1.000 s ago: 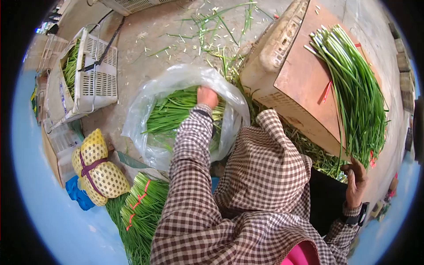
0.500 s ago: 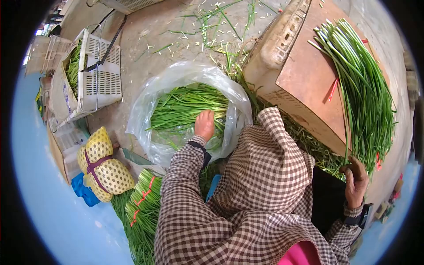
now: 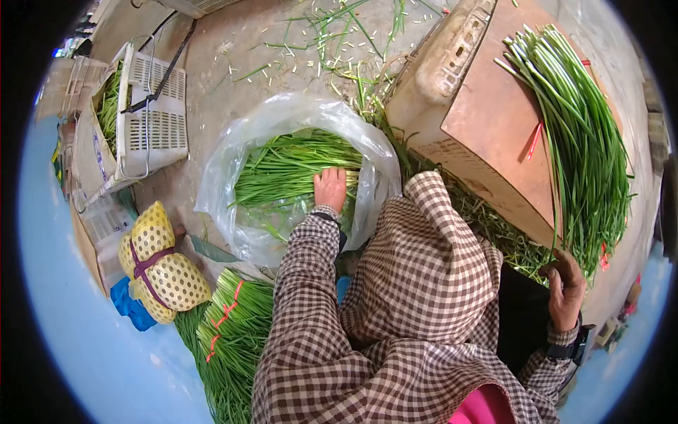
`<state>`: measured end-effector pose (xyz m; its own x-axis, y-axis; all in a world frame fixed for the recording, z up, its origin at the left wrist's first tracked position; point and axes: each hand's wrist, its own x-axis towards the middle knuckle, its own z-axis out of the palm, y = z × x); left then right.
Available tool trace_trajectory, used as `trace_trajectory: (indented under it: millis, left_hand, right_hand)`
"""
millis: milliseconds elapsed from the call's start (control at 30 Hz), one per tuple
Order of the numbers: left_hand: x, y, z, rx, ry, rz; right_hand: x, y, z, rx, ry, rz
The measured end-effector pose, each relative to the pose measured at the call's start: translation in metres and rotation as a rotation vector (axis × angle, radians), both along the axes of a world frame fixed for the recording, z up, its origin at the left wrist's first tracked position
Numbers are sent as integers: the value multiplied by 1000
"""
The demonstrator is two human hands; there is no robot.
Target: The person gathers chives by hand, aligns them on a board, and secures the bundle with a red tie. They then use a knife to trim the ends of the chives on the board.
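Note:
My left hand (image 3: 330, 189) rests on a bunch of green chives (image 3: 282, 169) inside a clear plastic bag (image 3: 219, 169) on the floor. Its fingers are slightly apart and press down near the pale stalk ends; the fingertips are partly hidden among the stalks. On the right, my right hand (image 3: 566, 291) is beside the lower corner of a brown board (image 3: 487, 116). Thumb and fingers curve with a gap between them, and no held object shows. A large pile of long chives (image 3: 583, 141) lies on the board, close above that hand, with red ties (image 3: 534, 141) near it.
A white slatted basket (image 3: 159, 106) holding greens stands at left. Below it sit a yellow spotted bundle (image 3: 173, 279) and a blue bag (image 3: 132, 307). Tied chives (image 3: 229, 318) lie beside my left sleeve. A pale crate (image 3: 431, 92) supports the board. Stalk scraps (image 3: 339, 35) litter the floor.
My left hand has moved slightly up over the chives in the bag, and its fingers look a little more spread. The right hand stays by the board. The view has shifted slightly.

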<state>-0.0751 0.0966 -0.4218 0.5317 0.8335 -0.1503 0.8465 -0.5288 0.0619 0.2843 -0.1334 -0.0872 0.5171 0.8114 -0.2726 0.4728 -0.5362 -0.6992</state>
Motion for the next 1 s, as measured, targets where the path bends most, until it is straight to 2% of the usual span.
trace_trajectory:
  millis: [100,200,367,433,500,600,667,767,867,967,1000]
  left_hand:
    - [8,4,2,-29,47,-25]
    - [5,-4,-9,169,-25,-120]
    - [-8,-18,-10,69,-20,-126]
    - [-11,-18,-8,-40,-105,-71]
    - [-12,-14,-4,-11,-152,-91]
    - [-7,-6,4,0,-146,-82]
    - [-2,0,5,-72,-15,-127]
    - [5,6,5,12,-12,-144]
    - [8,9,-4,-19,72,-111]
    - [4,-3,-14,38,25,-106]
    - [3,-7,-8,-40,62,-110]
  right_hand:
    - [1,2,1,-46,-46,30]
    - [2,2,-2,-26,-76,67]
    - [0,6,-1,-49,-76,73]
    - [-1,6,-1,-55,-78,65]
    - [-2,8,1,-59,-77,58]
    - [-4,10,3,-67,-91,77]
    - [-6,11,4,-63,-90,86]
    - [-7,11,4,-82,-90,89]
    - [-7,11,4,-104,-123,96]
    - [-9,12,7,-97,-126,104]
    - [-8,12,8,-98,-127,101]
